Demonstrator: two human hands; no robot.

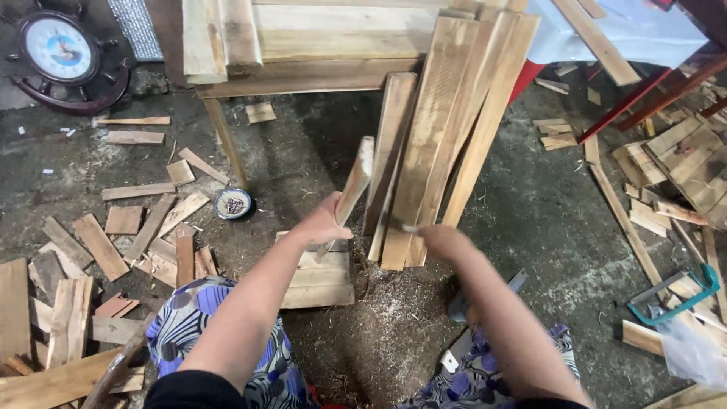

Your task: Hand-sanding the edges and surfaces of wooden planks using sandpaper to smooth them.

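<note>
Nearest to me are the person's knees under a blue and white patterned cloth, with both bare forearms stretched out over the concrete floor, which is dusted with sawdust.

The left hand is closed around the lower end of a narrow wooden slat; the slat rises tilted away from the person, its pale top end up in the air. Right under that hand lies a low block of stacked boards, flat on the floor.

The right hand is curled shut, and something thin and pale pokes out of it to the left; it is blurred and I cannot tell what it is. Just beyond this hand stand several long planks, their feet on the floor and their tops leaning against the wooden bench.

To the left of the hands, a small round tin of nails sits on the floor near a bench leg, and short offcuts lie scattered all around it. Off to the right, near the person's side, a green-framed hand saw rests among more loose strips of wood.

Farthest back on the left, a round clock in a ship's-wheel frame lies on the floor.
</note>
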